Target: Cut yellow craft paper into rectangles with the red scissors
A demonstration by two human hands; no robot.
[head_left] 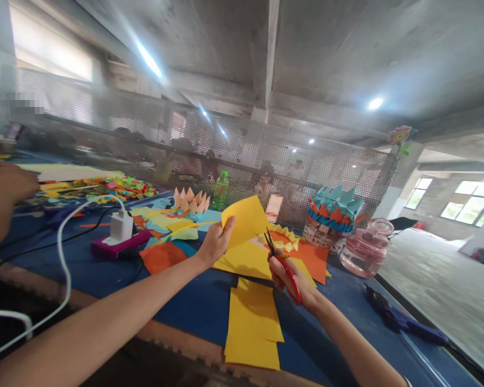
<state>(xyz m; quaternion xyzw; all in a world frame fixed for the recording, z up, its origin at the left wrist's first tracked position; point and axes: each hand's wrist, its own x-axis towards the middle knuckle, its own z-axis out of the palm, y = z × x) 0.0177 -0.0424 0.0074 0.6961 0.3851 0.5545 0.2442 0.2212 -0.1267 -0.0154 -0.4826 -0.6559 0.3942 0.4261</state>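
My left hand (215, 241) pinches the left edge of a yellow paper sheet (246, 220) and holds it up above the blue table (193, 301). My right hand (287, 275) grips red-handled scissors (284, 266), whose dark blades point up and stand slightly apart just right of the sheet. Under both hands lie more yellow sheets (253, 322) and orange paper (312, 258).
Another person's hand (2, 191) is at the far left. A white charger (121, 226) on a purple block trails a white cable. Folded paper crowns (191, 201), a green bottle (220, 189), a pink glass jar (365, 248) and a blue glue gun (403, 320) stand around; a mesh fence backs the table.
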